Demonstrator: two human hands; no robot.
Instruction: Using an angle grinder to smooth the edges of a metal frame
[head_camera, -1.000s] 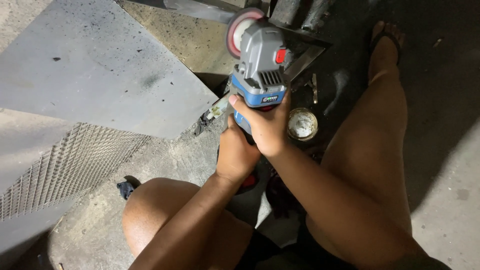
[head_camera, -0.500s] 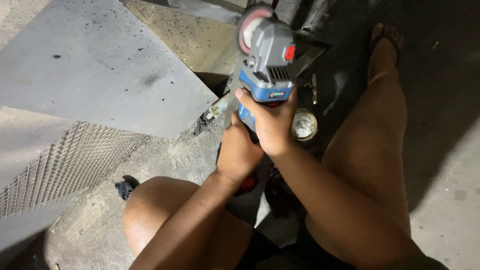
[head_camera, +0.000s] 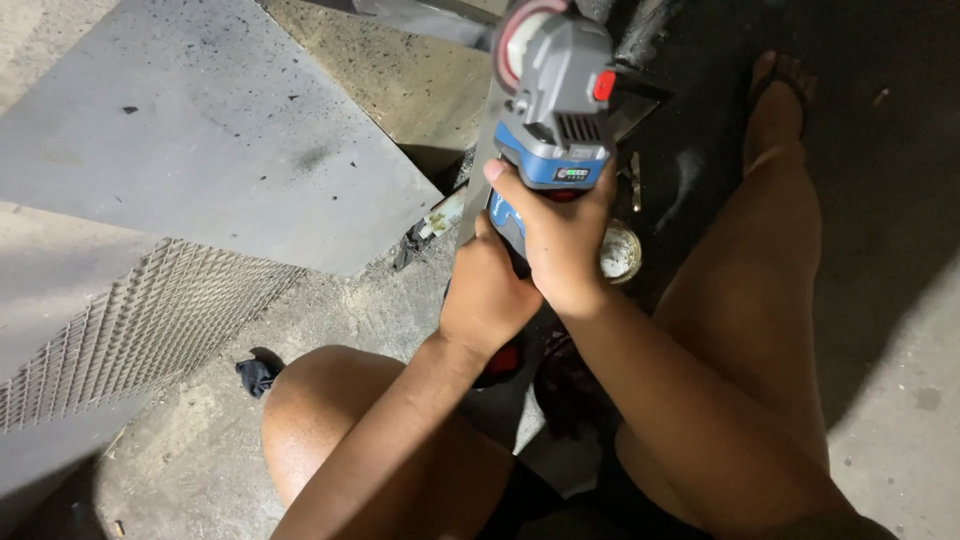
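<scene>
Fingers (head_camera: 505, 175) of both your hands are wrapped tight around one tool, a grey and blue angle grinder (head_camera: 555, 110). Beneath everything, a concrete floor (head_camera: 330, 300) carries a broad grey metal sheet (head_camera: 200, 130) on your left and a panel of expanded mesh (head_camera: 140, 320) nearer you. Your bare knees frame the work. Since half a second ago the grinder has edged up and away from you, its red-rimmed disc (head_camera: 515, 35) now closer to the metal bar (head_camera: 420, 18) at the top edge. Your right hand (head_camera: 565, 245) grips the body just behind the blue band, and your left hand (head_camera: 485, 295) grips lower on the handle, touching the right. A small round tin (head_camera: 620, 252) sits just beside your right hand.
</scene>
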